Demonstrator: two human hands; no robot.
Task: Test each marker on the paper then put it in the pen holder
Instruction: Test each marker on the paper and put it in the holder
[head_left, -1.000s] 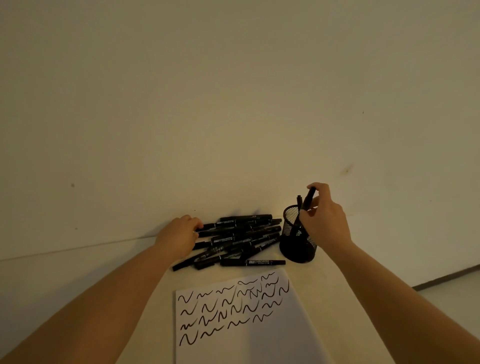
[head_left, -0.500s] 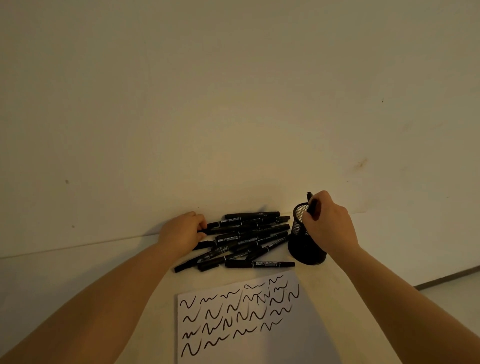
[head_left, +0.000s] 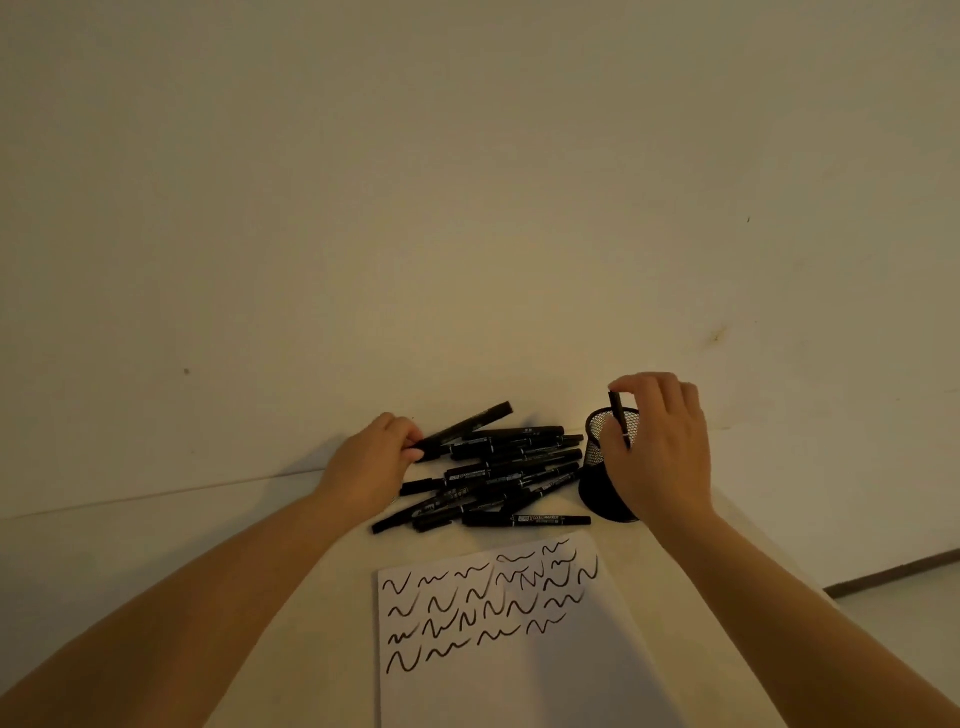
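While the left hand (head_left: 371, 462) pinches a raised marker (head_left: 464, 429) pointing up-right, the right hand (head_left: 662, 447) pinches an upright marker (head_left: 619, 422) in the holder (head_left: 597, 467).

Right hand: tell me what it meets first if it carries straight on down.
Probably the pen holder. The right hand pinches a marker whose lower end already sits inside the rim, so further down the marker would likely meet the holder's bottom; depth inside is unclear.

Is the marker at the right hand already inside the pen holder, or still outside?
Partly in. The marker stands nearly upright, its lower end past the rim of the mesh pen holder, and the right hand pinches its top.
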